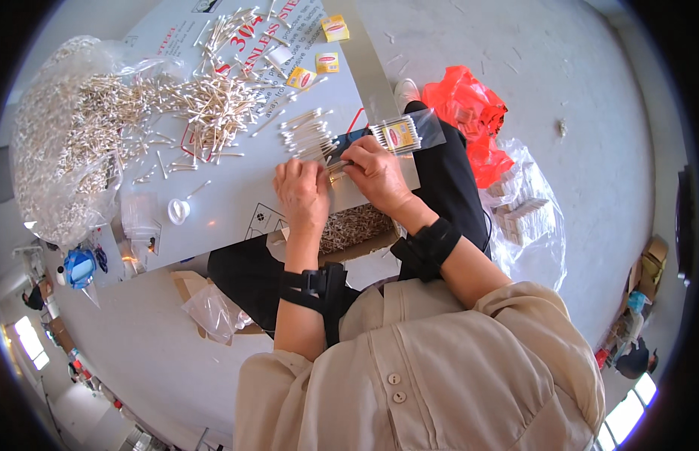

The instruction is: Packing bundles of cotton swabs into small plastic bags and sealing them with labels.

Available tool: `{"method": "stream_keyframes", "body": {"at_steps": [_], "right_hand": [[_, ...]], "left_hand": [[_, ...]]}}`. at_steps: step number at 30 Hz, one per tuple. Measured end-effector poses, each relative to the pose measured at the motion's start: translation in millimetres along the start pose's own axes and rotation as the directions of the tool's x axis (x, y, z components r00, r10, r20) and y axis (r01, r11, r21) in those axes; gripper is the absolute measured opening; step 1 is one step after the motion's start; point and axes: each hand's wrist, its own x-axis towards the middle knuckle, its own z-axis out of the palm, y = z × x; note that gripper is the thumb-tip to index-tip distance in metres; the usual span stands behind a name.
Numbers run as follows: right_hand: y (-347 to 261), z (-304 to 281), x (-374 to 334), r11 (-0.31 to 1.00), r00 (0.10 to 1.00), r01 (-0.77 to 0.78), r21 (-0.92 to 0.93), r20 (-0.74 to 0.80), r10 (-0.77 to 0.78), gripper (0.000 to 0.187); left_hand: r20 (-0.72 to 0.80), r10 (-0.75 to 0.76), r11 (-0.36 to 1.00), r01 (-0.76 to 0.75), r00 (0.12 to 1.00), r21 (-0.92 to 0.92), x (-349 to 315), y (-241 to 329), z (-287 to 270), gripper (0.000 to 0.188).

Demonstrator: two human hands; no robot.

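My left hand (303, 194) rests at the table's near edge with its fingers curled down. Close beside it, my right hand (379, 174) pinches with thumb and fingers. A few thin sticks, apparently cotton swabs (336, 170), show between the two hands, mostly hidden by the fingers. Just beyond the left hand lies a loose row of cotton swabs (308, 134), side by side. Past the right knuckles is a clear packet of swabs (408, 132) with a yellow label, its plastic end jutting over the table's edge. A dark patch shows between row and packet.
A heap of loose swabs (218, 113) spills from a big clear bag (45, 150) at left. Yellow labels (327, 62) lie at the back. A small white round container (178, 211) stands near the front. Below the edge sits a carton of swabs (354, 229); red bag (463, 105) at right.
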Motion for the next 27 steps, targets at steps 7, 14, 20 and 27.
{"method": "stream_keyframes", "body": {"at_steps": [7,14,20,27], "right_hand": [[1,8,4,0.947,0.989,0.136,-0.292,-0.012,-0.145,0.004],[4,8,5,0.949,0.988,0.144,-0.282,-0.004,-0.151,0.003],[-1,9,-1,0.998,0.99,0.063,0.004,-0.127,-0.062,0.017],[-11,33,0,0.904,0.98,-0.027,0.426,-0.168,0.109,0.035]], "left_hand": [[0.019,0.075,0.997,-0.074,0.997,-0.036,-4,-2,1,0.015],[0.003,0.015,0.999,-0.015,1.0,-0.038,-4,-7,0,0.03],[-0.273,-0.439,0.664,0.104,0.856,-0.741,-25,-8,17,0.047],[-0.158,-0.513,0.464,0.117,0.844,-0.878,-15,1,37,0.061]]}}
